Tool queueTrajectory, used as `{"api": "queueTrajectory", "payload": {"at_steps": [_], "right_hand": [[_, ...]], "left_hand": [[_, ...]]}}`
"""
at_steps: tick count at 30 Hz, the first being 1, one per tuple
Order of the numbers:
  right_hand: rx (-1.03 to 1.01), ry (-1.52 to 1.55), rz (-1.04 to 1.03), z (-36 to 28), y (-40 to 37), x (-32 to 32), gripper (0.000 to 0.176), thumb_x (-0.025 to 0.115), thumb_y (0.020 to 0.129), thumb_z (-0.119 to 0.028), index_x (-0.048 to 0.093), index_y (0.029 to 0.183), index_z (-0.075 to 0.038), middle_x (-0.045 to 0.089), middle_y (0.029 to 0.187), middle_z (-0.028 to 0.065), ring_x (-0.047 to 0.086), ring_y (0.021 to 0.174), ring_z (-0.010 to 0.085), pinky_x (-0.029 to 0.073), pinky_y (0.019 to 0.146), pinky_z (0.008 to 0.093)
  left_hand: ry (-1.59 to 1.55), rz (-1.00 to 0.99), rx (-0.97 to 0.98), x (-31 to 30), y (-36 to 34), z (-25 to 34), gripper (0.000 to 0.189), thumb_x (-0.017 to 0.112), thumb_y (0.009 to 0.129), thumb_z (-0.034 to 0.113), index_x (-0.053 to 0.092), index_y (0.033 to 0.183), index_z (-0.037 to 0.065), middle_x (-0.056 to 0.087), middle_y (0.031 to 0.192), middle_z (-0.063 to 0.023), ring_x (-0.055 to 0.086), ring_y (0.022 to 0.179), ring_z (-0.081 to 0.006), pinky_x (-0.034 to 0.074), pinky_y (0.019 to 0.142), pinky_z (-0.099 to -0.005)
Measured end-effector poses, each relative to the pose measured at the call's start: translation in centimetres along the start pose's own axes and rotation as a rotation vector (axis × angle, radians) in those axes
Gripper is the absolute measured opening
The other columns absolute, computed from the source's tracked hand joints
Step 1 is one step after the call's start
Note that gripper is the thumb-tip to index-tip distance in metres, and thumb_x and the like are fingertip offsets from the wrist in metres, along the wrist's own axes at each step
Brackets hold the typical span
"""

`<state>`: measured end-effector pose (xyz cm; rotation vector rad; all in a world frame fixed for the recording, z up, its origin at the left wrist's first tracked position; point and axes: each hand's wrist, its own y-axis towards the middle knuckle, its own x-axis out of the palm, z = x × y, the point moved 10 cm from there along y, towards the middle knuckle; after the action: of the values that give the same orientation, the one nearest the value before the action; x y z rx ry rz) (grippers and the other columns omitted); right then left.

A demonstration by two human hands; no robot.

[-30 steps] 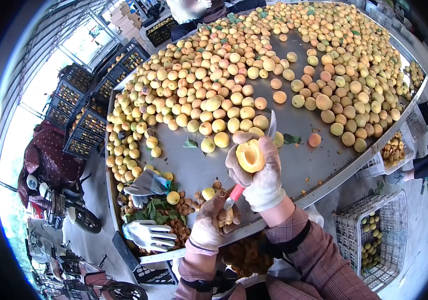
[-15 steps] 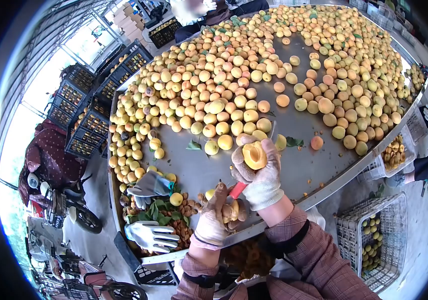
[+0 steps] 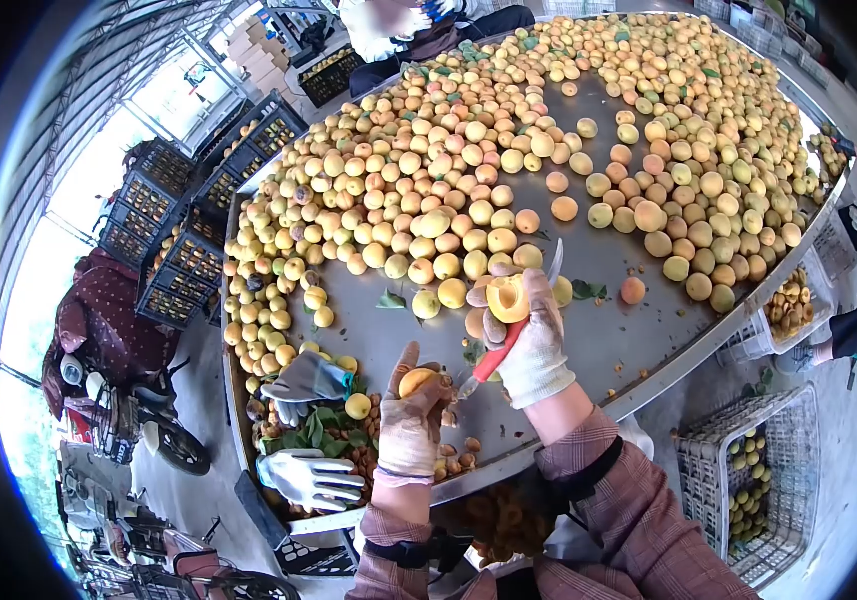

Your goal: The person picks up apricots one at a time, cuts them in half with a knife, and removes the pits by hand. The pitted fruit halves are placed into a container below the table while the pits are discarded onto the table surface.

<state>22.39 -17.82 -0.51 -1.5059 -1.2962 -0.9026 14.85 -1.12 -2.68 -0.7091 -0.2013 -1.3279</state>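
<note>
My right hand [image 3: 529,335], in a soiled white glove, is closed around a red-handled knife [image 3: 501,352] and a cut apricot half [image 3: 508,299] with its hollow facing up. The knife's curved metal blade rises past the fingers; another metal end points down to the left. Lower left, my gloved left hand [image 3: 411,425] is closed on an apricot piece [image 3: 417,381], partly hidden by the fingers. Several apricot halves [image 3: 457,461] lie at the table edge beside it. Whole apricots [image 3: 429,210] cover much of the metal table [image 3: 589,345].
A white glove [image 3: 311,479] and a grey glove [image 3: 311,382] lie by leaves at the left corner. A plastic crate [image 3: 694,470] with green fruit stands at right, below a bin of halves [image 3: 791,308]. Black crates [image 3: 174,265] are stacked left. Other people sit around the table.
My left hand has moved left and away from the knife's lower end, and its fingers have shifted on the fruit. My right hand has tilted slightly, showing more of the red handle and blade.
</note>
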Motion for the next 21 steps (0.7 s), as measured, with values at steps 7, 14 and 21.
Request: {"api": "queueTrajectory", "payload": {"at_steps": [7, 14, 21], "right_hand": [[0.403, -0.826, -0.316, 3.9, -3.2, 2.9, 0.02, 0.062, 0.09, -0.019, 0.061, 0.099, -0.002, 0.062, 0.081, 0.0075, 0.054, 0.059, 0.0088, 0.041, 0.046, 0.0209], [-0.408, -1.78, -0.543, 4.5, -6.2, 6.6, 0.03, 0.072, 0.076, -0.032, 0.061, 0.09, -0.007, 0.065, 0.079, 0.0128, 0.065, 0.063, 0.0276, 0.05, 0.06, 0.0352], [-0.193, -1.457, -0.288, 2.3, -3.6, 4.2, 0.022, 0.065, 0.085, -0.024, 0.064, 0.097, -0.005, 0.066, 0.077, 0.0136, 0.064, 0.063, 0.023, 0.051, 0.061, 0.0322]], "left_hand": [[-0.051, 0.041, 0.213, -1.7, 0.0, 3.0, 0.04, 0.064, 0.09, 0.008, 0.049, 0.126, -0.002, 0.06, 0.093, -0.0068, 0.061, 0.082, -0.0148, 0.053, 0.077, -0.0259], [-0.026, 0.106, 0.24, -2.5, 0.0, 1.2, 0.039, 0.057, 0.095, 0.022, 0.051, 0.125, -0.001, 0.061, 0.108, -0.0105, 0.06, 0.1, -0.0197, 0.049, 0.09, -0.0313], [-0.332, -0.014, 0.087, -1.1, -0.8, 1.0, 0.036, 0.061, 0.093, 0.028, 0.054, 0.115, 0.0, 0.06, 0.112, -0.0132, 0.058, 0.106, -0.0271, 0.046, 0.097, -0.0448]]}}
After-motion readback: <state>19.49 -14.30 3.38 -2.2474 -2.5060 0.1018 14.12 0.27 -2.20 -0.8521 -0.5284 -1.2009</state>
